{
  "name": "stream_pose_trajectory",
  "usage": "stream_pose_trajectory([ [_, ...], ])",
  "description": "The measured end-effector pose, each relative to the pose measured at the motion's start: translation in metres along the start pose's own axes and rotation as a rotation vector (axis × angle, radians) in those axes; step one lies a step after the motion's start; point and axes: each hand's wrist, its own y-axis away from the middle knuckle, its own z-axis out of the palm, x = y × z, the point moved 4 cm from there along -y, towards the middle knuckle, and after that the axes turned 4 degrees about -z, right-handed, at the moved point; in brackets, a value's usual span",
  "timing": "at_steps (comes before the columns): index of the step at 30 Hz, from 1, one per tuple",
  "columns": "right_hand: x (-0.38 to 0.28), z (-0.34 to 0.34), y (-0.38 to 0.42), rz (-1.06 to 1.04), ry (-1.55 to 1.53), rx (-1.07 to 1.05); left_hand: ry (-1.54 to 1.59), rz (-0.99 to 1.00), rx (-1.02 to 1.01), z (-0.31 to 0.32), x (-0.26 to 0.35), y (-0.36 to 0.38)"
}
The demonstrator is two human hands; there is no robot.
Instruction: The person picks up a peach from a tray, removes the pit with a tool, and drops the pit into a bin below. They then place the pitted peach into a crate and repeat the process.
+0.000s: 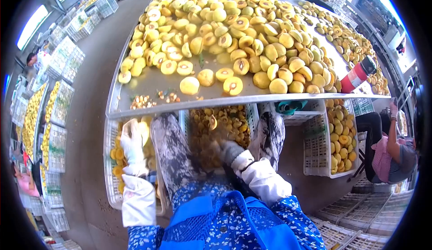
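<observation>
My left hand point(133, 145), in a white glove, is over the left crate point(109, 160) of yellow peaches. Its fingers are closed around a pale yellow peach point(144, 132), partly hidden by the glove. My right hand point(228, 153), in a grey glove, is smeared by motion above the crate between my knees, which holds peach pieces point(231, 122). A single peach piece point(213, 122) appears just above that hand, apparently in the air. Whether the right fingers grip anything is not visible. Halved peaches point(233, 85), some with pits showing, lie on the metal table point(180, 105) ahead.
Small pits point(143, 101) lie near the table's front edge. A red bottle with a black lid point(358, 73) lies tilted at the right. Another crate of peaches point(317, 149) stands under the table, near a seated person point(396, 153). Crates point(58, 110) line the left aisle.
</observation>
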Motion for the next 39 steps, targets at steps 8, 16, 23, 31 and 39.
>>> stream_pose_trajectory([
  [8, -0.025, -0.016, -0.004, -0.051, -0.036, -0.119, -1.042, 0.488, -0.543, 0.163, 0.112, -0.036],
  [16, -0.028, -0.042, 0.01, -0.066, -0.354, 0.041, -1.007, 0.178, -0.764, 0.206, 0.09, -0.054],
  [23, -0.054, -0.057, 0.008, -0.186, -0.727, 0.202, 0.883, -0.313, -0.916, 0.139, 0.09, 0.026],
  [31, -0.086, -0.06, 0.012, -0.402, -0.302, 0.214, 0.924, -0.349, -0.777, 0.144, 0.031, 0.074],
  [39, -0.075, -0.031, 0.007, -0.4, 0.122, 0.179, 0.936, -0.408, -0.483, 0.154, 0.044, 0.099],
])
